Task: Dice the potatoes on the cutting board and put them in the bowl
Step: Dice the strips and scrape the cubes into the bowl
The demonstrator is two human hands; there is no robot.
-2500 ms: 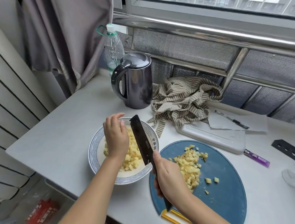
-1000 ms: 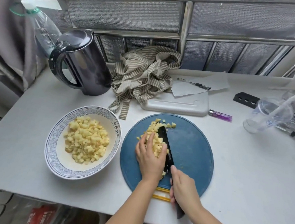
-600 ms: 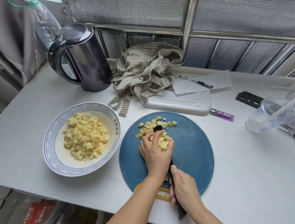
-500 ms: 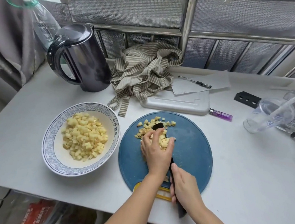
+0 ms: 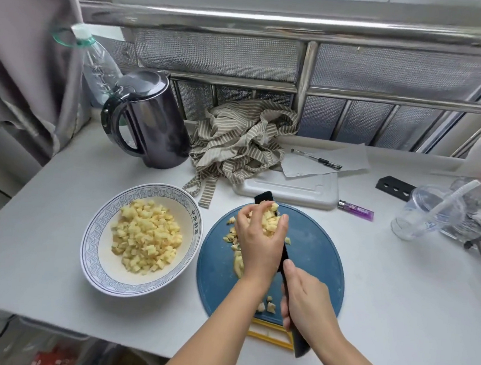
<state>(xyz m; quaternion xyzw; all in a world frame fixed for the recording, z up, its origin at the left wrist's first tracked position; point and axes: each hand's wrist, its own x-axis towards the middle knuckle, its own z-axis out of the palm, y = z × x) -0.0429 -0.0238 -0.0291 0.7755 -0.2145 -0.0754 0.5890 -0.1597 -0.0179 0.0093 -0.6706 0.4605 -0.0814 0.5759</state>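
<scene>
A round blue cutting board (image 5: pixel 313 264) lies on the white table with a pile of diced potato (image 5: pixel 269 221) on it. My left hand (image 5: pixel 257 242) curls over that pile and presses the dice against the black knife blade (image 5: pixel 264 197), whose tip sticks out beyond my fingers. My right hand (image 5: pixel 307 304) grips the knife handle near the board's front edge. A few loose dice (image 5: pixel 267 305) lie by my right hand. Left of the board stands a white bowl with a blue rim (image 5: pixel 95 228), holding many diced potato pieces (image 5: pixel 145 241).
A dark kettle (image 5: pixel 154 122) and a plastic bottle (image 5: pixel 98 65) stand at the back left. A striped cloth (image 5: pixel 243 139), a white tray (image 5: pixel 288 188), paper with a pen (image 5: pixel 317 160), a purple lighter (image 5: pixel 356 211) and a clear cup (image 5: pixel 425 213) lie behind and right of the board.
My left hand has curled round the dice and gathered them onto the blade, which now reaches farther toward the board's back edge. The camera has tilted up a little.
</scene>
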